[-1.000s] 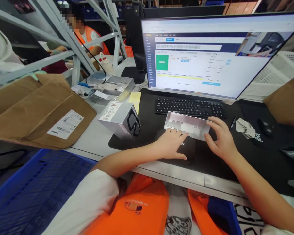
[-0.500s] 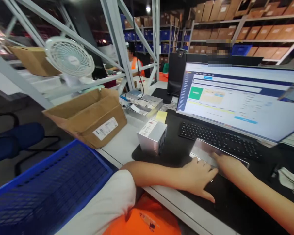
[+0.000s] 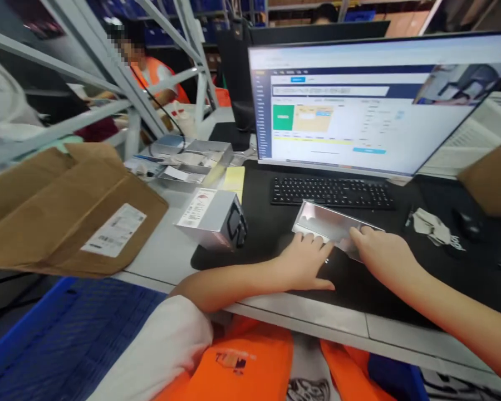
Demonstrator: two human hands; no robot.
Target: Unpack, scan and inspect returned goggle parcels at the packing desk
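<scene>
Shallow silver tray (image 3: 326,220) lies on the black mat (image 3: 267,228) over the worktop (image 3: 162,250), just short of the keyboard (image 3: 332,192). Left grip (image 3: 304,260) unclenched, thumb splayed, fingertips at the tray's near edge, presumably to steady it. Right grip (image 3: 383,250) covers the right end; whether grasping, I cannot tell. Long axis runs crosswise, right end angled towards the worktop's near side; hollow side apparently upward.
</scene>
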